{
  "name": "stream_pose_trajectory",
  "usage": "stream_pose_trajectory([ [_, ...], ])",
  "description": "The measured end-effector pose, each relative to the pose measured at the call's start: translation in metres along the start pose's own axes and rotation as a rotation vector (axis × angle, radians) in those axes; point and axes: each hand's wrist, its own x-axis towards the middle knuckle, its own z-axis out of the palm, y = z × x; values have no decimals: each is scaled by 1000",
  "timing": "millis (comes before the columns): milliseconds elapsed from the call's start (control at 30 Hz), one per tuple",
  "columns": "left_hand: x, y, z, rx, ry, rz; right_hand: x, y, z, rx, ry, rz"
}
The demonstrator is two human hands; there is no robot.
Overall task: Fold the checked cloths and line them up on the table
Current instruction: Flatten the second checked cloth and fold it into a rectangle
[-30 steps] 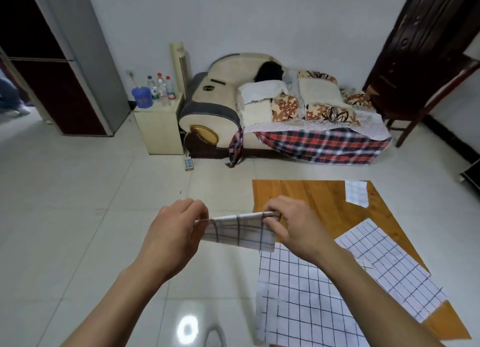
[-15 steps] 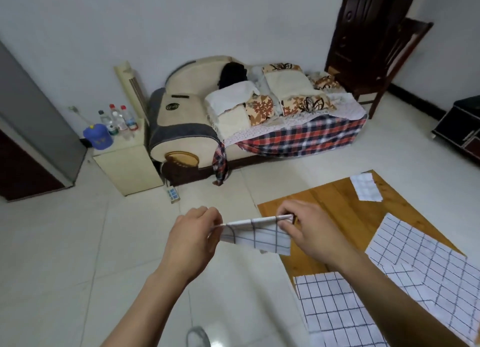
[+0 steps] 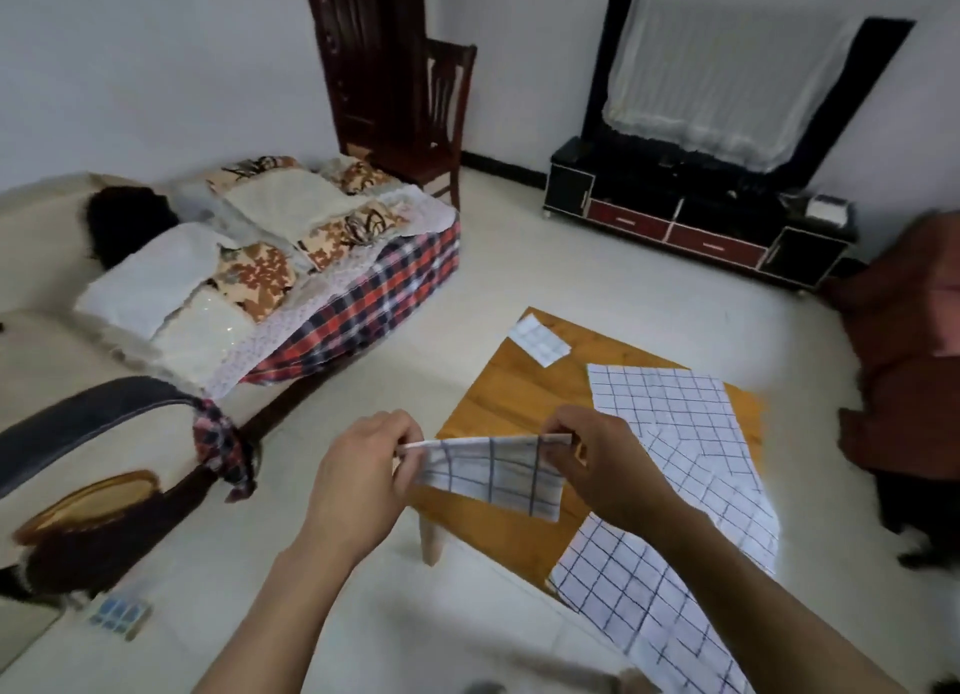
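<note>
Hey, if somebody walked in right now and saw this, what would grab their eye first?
First, the small folded checked cloth stretched in the air between the left hand and right hand, each pinching a top corner, over the near corner of the wooden table. Next, the two large unfolded checked cloths spread on the table to the right, and one tiny folded cloth at its far corner.

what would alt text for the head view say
Both hands, left hand and right hand, pinch the top edge of a small folded checked cloth above a wooden table. Two unfolded checked cloths and one folded cloth lie on it.
</note>
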Motion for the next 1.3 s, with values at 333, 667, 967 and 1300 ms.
stream_pose_trajectory([
  [333,148,7,66,-7,-232,134,62,90,5,133,200,283],
  [667,277,23,112,88,-395,112,147,159,5,335,390,482],
  [967,365,-16,178,-54,-474,86,205,203,33,322,345,642],
  [1300,451,-100,310,-300,-585,34,282,271,135,449,599,1028],
])
